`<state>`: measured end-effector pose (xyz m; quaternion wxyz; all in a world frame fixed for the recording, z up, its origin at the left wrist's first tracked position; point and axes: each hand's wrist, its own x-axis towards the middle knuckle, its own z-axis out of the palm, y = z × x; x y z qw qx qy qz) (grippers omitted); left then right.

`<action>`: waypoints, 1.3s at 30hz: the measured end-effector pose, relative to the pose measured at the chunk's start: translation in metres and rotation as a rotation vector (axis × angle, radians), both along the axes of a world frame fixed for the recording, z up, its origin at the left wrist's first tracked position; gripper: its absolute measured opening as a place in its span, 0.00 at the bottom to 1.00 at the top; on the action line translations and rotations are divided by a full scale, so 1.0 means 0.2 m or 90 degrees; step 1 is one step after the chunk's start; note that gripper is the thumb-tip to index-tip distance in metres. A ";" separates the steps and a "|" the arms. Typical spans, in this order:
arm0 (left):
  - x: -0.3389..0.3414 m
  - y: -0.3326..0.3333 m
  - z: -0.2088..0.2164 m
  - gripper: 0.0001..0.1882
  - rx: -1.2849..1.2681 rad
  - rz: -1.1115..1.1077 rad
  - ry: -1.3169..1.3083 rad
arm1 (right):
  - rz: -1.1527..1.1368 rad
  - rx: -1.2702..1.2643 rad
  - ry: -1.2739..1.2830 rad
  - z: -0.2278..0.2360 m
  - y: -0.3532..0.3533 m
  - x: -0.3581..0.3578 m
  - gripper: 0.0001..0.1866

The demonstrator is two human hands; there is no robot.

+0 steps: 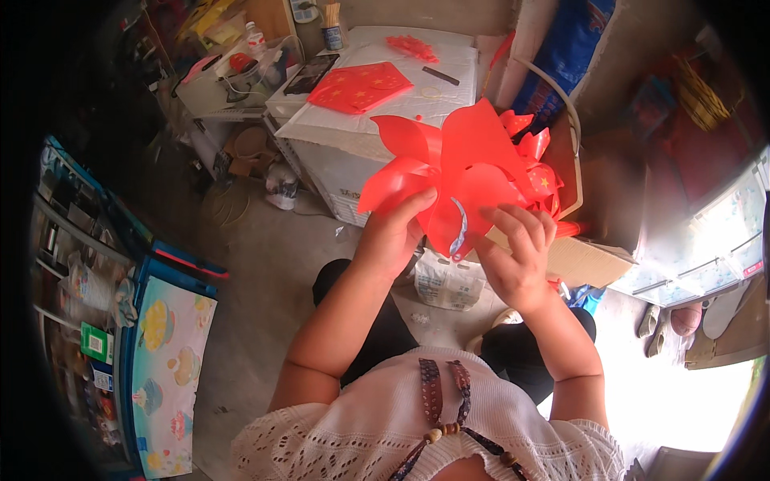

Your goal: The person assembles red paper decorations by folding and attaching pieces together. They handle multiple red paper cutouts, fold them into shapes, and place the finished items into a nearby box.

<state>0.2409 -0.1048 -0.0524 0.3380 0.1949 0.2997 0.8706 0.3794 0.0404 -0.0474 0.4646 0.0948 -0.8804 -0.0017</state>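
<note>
One red pinwheel piece [481,144] was aloft before the white-topped desk [449,52] | left fingers [419,202] pinched it near centre; right fingers [523,227] curled by its edge, grip undeterminable | judged light, springy, crease-prone, best held centrally.

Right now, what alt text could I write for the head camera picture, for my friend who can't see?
A person's left hand holds a red pinwheel, with the right hand at its edge, fingers bent. Beyond it, red sheets with stars lie on a white tabletop; more red shapes bunch at the right.
</note>
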 end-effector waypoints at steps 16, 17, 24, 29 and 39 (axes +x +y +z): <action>0.02 0.00 0.01 0.15 -0.109 0.072 0.103 | 0.170 -0.276 -0.010 0.17 -0.02 -0.09 0.11; 0.02 0.00 0.01 0.15 -0.116 0.069 0.107 | 0.164 -0.281 -0.023 0.18 -0.03 -0.09 0.11; 0.00 -0.02 -0.01 0.19 -0.142 0.029 0.158 | 0.121 -0.351 -0.085 0.18 -0.05 -0.10 0.10; 0.01 0.00 -0.03 0.48 -0.007 -0.041 0.233 | 0.085 -0.417 -0.093 0.17 -0.10 -0.11 0.11; -0.03 -0.02 -0.03 0.66 0.021 -0.096 0.393 | 0.244 -0.847 -0.056 0.13 -0.15 -0.12 0.10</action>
